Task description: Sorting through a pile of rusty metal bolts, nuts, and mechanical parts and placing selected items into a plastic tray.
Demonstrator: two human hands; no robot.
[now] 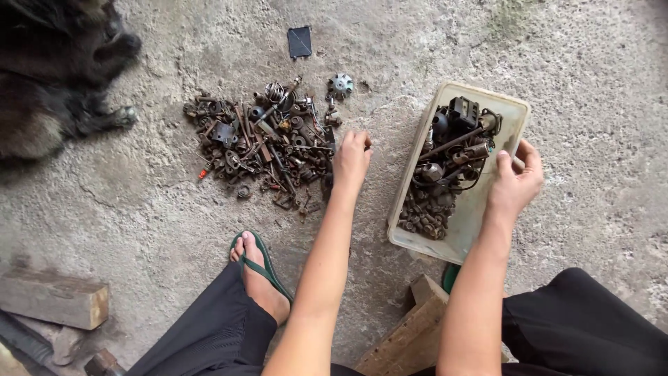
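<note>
Left hand at scrap pile; right hand grips tray; dog nearby.

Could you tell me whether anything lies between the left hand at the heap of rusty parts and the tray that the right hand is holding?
Nothing visible does. Between the left hand, at the right edge of the pile of rusty parts, and the pale tray, which the right hand grips, lies only bare concrete floor.

Both arms reach forward, hands low

The left hand is stretched out on a straight forearm, back up, fingers curled loosely under. The right hand sits further right and a little nearer, back up, thumb and fingers bent in a light pinch. Both forearms are bare.
</note>
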